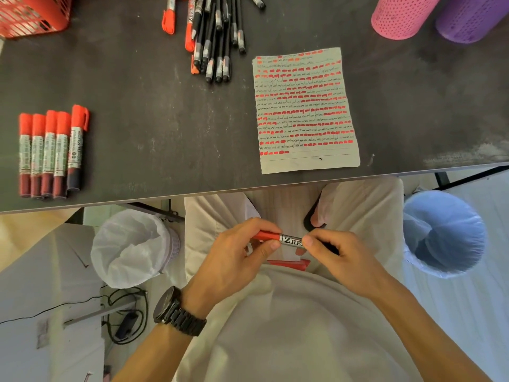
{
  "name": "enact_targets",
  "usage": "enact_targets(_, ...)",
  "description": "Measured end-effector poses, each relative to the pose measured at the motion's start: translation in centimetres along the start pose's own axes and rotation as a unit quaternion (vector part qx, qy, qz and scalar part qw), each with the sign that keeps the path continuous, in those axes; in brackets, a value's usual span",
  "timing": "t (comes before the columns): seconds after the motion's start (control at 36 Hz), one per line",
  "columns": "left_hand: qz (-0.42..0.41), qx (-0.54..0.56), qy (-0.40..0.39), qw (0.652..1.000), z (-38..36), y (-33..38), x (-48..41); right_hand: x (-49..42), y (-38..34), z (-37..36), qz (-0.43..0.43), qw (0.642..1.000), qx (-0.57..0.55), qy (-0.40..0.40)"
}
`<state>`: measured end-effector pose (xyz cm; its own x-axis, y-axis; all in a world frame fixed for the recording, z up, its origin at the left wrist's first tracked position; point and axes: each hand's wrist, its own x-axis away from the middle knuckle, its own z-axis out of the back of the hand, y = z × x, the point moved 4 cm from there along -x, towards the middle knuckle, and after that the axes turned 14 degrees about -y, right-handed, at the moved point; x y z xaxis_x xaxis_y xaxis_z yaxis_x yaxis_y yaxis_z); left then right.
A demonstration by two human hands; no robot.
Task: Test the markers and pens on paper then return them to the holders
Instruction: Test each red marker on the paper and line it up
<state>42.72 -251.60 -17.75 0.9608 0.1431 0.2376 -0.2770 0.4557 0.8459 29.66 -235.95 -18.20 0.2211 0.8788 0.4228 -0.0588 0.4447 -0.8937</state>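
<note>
Both hands hold one red marker (286,239) over my lap, below the table edge. My left hand (242,255) grips its red cap end; my right hand (330,252) pinches the labelled barrel. A second red piece (287,264) lies on my lap under the hands. The test paper (304,111), covered with red and black strokes, lies on the dark table (154,119). Several capped red markers (52,153) lie in a row at the left. A pile of black pens and red markers (217,37) lies at the top centre.
A red mesh basket (33,15) stands at the top left. A pink holder (399,16) and a purple holder (468,17) stand at the top right. Under the table are a white-lined bin (132,246) on the left and a blue-lined bin (443,232) on the right.
</note>
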Motion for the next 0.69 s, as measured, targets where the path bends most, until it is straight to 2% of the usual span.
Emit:
enact_targets(0.11, 0.017, 0.011, -0.024, 1.000, 0.2, 0.3, -0.1, 0.3, -0.1, -0.5, -0.002, 1.000, 0.003, -0.003)
enact_targets(0.19, 0.015, 0.026, -0.019, 0.999, 0.9, 1.3, -0.1, 0.6, -0.4, -1.2, 0.014, 0.999, -0.037, 0.005)
enact_targets(0.28, -0.019, 0.119, 0.008, 0.993, 2.3, 3.1, 0.1, 1.0, -0.9, -1.8, 0.032, 0.989, -0.140, 0.020)
enact_targets(0.33, -0.054, 0.218, 0.030, 0.974, 3.6, 4.4, 0.4, 1.1, -1.5, -2.2, 0.040, 0.976, -0.213, 0.017)
enact_targets(0.42, -0.093, 0.353, 0.077, 0.928, 5.5, 5.6, 0.3, 0.9, -2.4, -3.0, 0.050, 0.962, -0.269, 0.007)
enact_targets(0.53, -0.101, 0.551, 0.121, 0.820, 6.8, 6.4, -0.8, 0.2, -3.8, -4.5, 0.045, 0.951, -0.303, -0.027)
enact_targets(0.61, -0.106, 0.649, 0.138, 0.741, 7.0, 6.7, -2.0, -0.3, -4.7, -5.5, 0.032, 0.948, -0.317, -0.028)
enact_targets(0.69, -0.106, 0.677, 0.137, 0.715, 6.6, 6.8, -2.9, -0.5, -5.4, -6.1, 0.026, 0.944, -0.330, -0.013)
